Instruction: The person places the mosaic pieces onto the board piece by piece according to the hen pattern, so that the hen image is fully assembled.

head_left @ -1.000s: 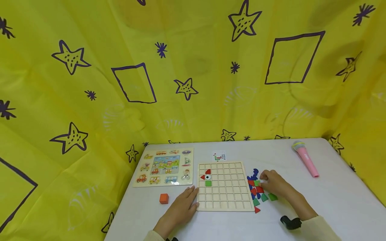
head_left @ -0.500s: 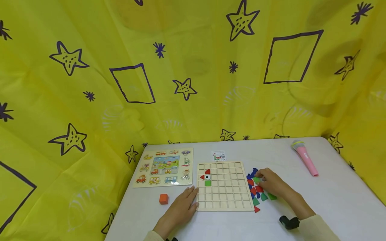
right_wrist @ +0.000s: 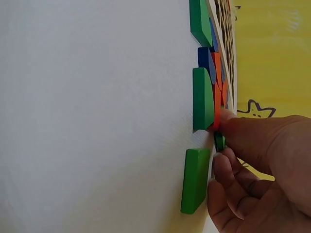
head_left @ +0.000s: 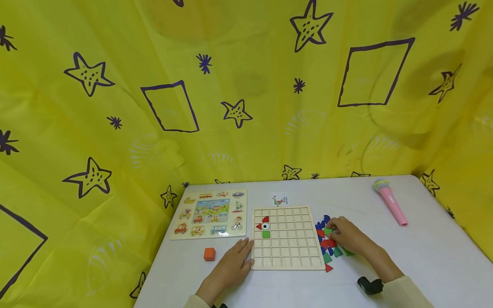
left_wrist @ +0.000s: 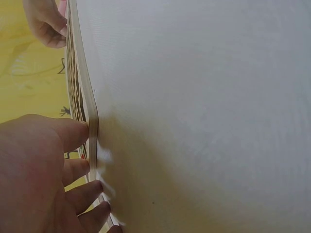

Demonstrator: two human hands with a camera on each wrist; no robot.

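My left hand (head_left: 232, 264) rests with extended fingers against the left edge of a wooden grid board (head_left: 289, 248); the left wrist view has its fingertips (left_wrist: 80, 133) right at that edge. On the board sit two red pieces (head_left: 265, 219), a white eye tile (head_left: 265, 226) and a green square (head_left: 266, 234). Right of the board, my right hand (head_left: 348, 233) pinches a small green block (right_wrist: 220, 141) between thumb and fingers, low among loose red, blue and green blocks. Another green block (right_wrist: 195, 180) lies beside the fingers.
Above the board lies a small pattern card (head_left: 279, 199). A vehicle picture puzzle (head_left: 219, 193) lies at the back left, an orange cube (head_left: 209, 254) in front of it. At the right is a pink microphone (head_left: 392, 205). A yellow patterned curtain (head_left: 246, 154) hangs behind the table.
My right hand has shifted slightly among the loose blocks, its fingers drawing closer together around the green block, which has moved slightly. My left hand stays at the board's edge.
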